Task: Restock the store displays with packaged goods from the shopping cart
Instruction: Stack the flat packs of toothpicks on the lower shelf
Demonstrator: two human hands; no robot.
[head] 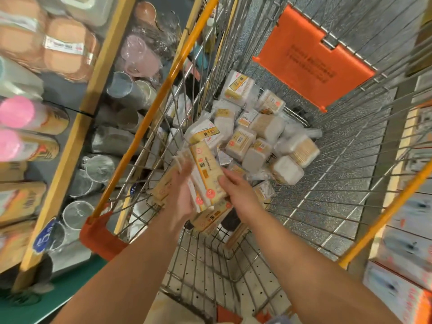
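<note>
Seen from above, a person reaches both arms into a silver wire shopping cart with orange rails, where clear plastic boxes of pale wooden sticks lie heaped. The left hand and right hand clasp a stack of flat yellow-and-white labelled packets between them, fingers curled round its sides, likely gathering several for one trip. Yellow-edged display shelves of plastic cups stand just left.

Shopping cart of bare metal wire, orange plastic flap; packets in glossy clear plastic film.
</note>
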